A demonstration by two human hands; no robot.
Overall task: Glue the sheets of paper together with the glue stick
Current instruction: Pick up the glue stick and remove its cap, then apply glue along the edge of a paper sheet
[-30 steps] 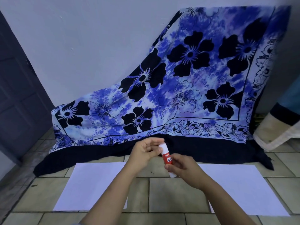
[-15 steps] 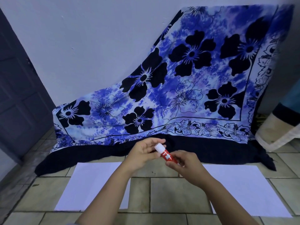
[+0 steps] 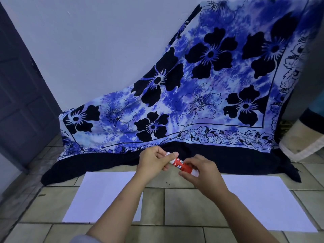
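Note:
A red and white glue stick [image 3: 180,166] lies tilted between both hands above the tiled floor. My left hand [image 3: 154,163] pinches its white cap end, and my right hand [image 3: 201,171] grips its red body and lower end. The cap still sits on the stick. Two white sheets of paper lie flat and apart on the tiles: the left sheet [image 3: 98,195] under my left forearm, the right sheet [image 3: 263,202] beside my right forearm.
A blue and black flowered cloth [image 3: 201,102] hangs from the wall and spreads onto the floor just behind the sheets. A dark door [image 3: 19,95] stands at the left. A beige and dark bundle [image 3: 305,137] sits at the right edge.
The glue stick has tipped from nearly upright to almost level, cap end to the left. Both hands stay on it and have shifted slightly.

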